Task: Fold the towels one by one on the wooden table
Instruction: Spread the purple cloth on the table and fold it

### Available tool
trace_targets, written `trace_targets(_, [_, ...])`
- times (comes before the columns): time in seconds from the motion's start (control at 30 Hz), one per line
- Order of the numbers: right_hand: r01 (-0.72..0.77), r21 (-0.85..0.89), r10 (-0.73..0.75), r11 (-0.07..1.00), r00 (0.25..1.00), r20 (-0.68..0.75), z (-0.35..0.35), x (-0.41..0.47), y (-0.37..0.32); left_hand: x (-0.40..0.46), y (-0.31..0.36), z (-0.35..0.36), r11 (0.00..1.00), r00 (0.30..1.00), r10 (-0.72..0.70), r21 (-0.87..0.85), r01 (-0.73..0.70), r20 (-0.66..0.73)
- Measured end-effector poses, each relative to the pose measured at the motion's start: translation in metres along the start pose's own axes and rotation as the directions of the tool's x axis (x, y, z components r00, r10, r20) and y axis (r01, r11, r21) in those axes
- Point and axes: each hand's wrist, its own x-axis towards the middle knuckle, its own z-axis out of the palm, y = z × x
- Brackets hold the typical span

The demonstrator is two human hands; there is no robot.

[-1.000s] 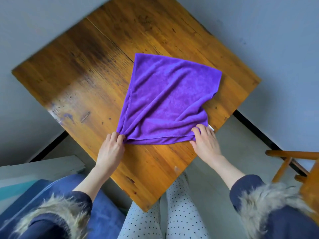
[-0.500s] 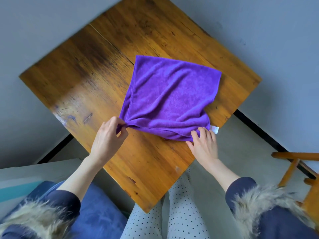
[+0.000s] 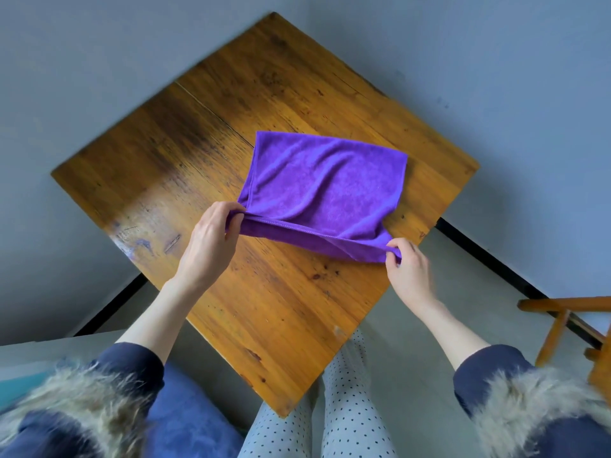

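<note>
— Head view: where's the towel (image 3: 325,190)?
— On the table (image 3: 158,166), far right part, its near edge lifted.
— The grips?
— Left hand (image 3: 211,241) pinches the near left corner; right hand (image 3: 408,271) pinches the near right corner.

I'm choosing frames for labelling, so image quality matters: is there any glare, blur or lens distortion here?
Head view: pale glare on the wooden table near its left corner; the purple towel, left hand and right hand are fairly sharp; the fur cuffs at the bottom are soft; the wide-angle lens skews the table into a diamond.
</note>
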Motion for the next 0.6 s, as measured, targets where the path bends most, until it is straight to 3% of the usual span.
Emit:
trace_targets(0.13, [-0.016, 0.188, 0.026, 0.982, 0.998, -0.054, -0.016, -0.001, -0.011, 0.010, -0.001, -0.013, 0.999, 0.999, -0.016, -0.029, 0.017, 0.030])
trace_targets(0.3, [0.129, 0.083, -0.134, 0.988, 0.990, 0.054, -0.042, -0.004, -0.012, 0.022, -0.003, -0.035, 0.994, 0.930, 0.051, 0.070, -0.082, 0.363])
trace_targets(0.37, [0.138, 0.059, -0.144, 0.989, 0.983, 0.117, -0.050, -0.007, -0.009, 0.021, -0.003, -0.040, 0.991, 0.902, 0.053, 0.088, -0.101, 0.429])
trace_targets(0.5, [0.130, -0.005, -0.127, 0.991, 0.974, 0.187, -0.064, -0.009, -0.004, 0.019, 0.006, -0.050, 0.980, 0.915, 0.139, 0.080, -0.181, 0.378])
trace_targets(0.6, [0.103, -0.011, -0.100, 0.995, 0.983, 0.154, -0.076, -0.002, -0.008, 0.026, 0.018, -0.059, 0.969, 0.920, 0.178, 0.099, -0.225, 0.349])
